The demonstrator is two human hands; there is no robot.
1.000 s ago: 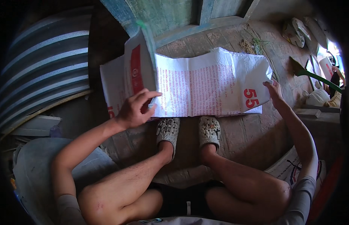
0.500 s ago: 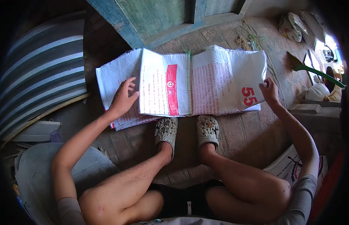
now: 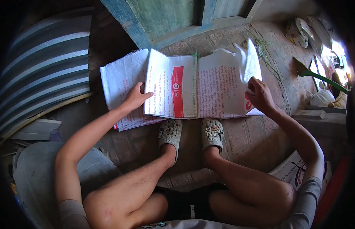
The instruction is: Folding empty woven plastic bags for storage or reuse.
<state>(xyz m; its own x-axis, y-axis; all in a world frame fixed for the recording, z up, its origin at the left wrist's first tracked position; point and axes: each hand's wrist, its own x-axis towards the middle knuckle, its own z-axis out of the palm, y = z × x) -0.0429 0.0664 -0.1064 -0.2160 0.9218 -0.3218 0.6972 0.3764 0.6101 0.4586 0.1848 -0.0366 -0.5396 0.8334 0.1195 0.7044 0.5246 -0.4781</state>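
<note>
A white woven sack (image 3: 215,87) with red print lies spread sideways before my feet, its creases running up and down. My right hand (image 3: 261,95) is closed on its right edge, which is raised and curling over to the left. The lifted corner is smeared by motion. At the left fold, my left hand (image 3: 137,96) lies with thumb and fingers apart, the thumb over the fold's edge. Beneath that fold lies a stack of similar white sacks (image 3: 118,78), partly hidden by the top one.
My clogs (image 3: 169,133) stand on the brick floor (image 3: 242,139) against the sacks' near edge. Corrugated metal sheeting (image 3: 51,65) curves along the left. A blue wooden frame (image 3: 127,23) stands at the back. On the right are a green-handled tool (image 3: 322,74) and bags (image 3: 320,97).
My right hand has moved left and lifted the sack's right edge, folding it inward and covering part of the large red print. My left hand has shifted right onto the left fold.
</note>
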